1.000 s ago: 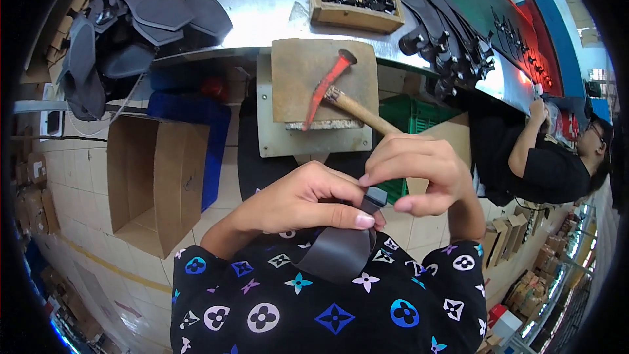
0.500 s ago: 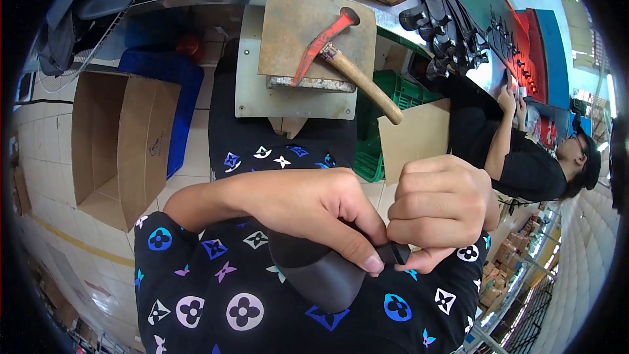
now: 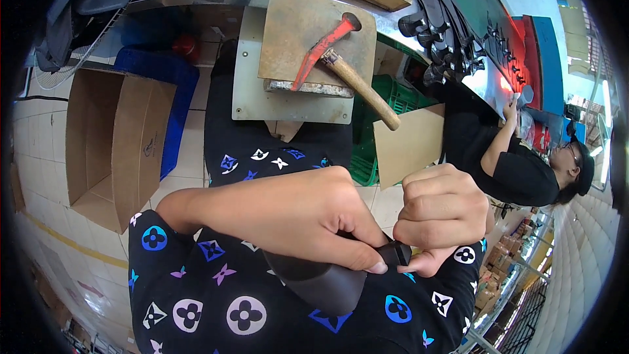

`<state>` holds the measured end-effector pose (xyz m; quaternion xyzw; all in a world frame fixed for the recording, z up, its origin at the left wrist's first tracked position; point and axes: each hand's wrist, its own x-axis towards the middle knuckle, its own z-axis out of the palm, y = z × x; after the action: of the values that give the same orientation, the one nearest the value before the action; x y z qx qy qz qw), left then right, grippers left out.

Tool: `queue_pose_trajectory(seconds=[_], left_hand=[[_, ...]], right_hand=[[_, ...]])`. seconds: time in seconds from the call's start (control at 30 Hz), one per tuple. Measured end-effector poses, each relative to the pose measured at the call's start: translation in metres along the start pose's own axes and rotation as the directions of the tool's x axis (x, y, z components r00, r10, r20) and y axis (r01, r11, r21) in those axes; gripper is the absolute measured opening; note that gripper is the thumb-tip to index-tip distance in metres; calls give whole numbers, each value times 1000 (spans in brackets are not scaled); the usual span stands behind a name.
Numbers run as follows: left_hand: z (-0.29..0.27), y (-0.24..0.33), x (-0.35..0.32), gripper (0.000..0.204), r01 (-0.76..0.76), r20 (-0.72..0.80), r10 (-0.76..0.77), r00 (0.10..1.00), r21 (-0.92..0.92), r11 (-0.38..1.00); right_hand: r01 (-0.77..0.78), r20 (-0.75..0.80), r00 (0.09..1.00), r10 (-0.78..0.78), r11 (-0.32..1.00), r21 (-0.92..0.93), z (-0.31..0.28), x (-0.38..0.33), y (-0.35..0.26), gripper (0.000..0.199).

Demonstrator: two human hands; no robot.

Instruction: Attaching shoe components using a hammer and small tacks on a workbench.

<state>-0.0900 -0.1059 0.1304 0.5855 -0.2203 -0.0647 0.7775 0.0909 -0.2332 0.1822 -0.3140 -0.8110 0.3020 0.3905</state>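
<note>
Both hands meet low over the lap. The left hand has its grip closed around a dark leather piece — thumb pressed along its upper edge. The right hand is fisted, pinching the same piece's small black end. The piece lies on patterned black trousers. Above, a red-headed hammer rests on a wooden block — well apart, on the surface. A cardboard box stands open on the floor.

hammer on wooden block, cardboard box to its left.
</note>
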Motion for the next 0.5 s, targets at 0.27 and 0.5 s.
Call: queue_pose_trajectory(seconds=[0.27,0.5], left_hand=[[-2,8,-9,16,102,-233,-98,968,3,995],[18,-7,3,32,40,-411,-231,882,-425,904]], right_hand=[[-153,110,979,170,977,-148,-27,3,15,52],[-106,-409,738,536,692,714,61,-28,39,53]])
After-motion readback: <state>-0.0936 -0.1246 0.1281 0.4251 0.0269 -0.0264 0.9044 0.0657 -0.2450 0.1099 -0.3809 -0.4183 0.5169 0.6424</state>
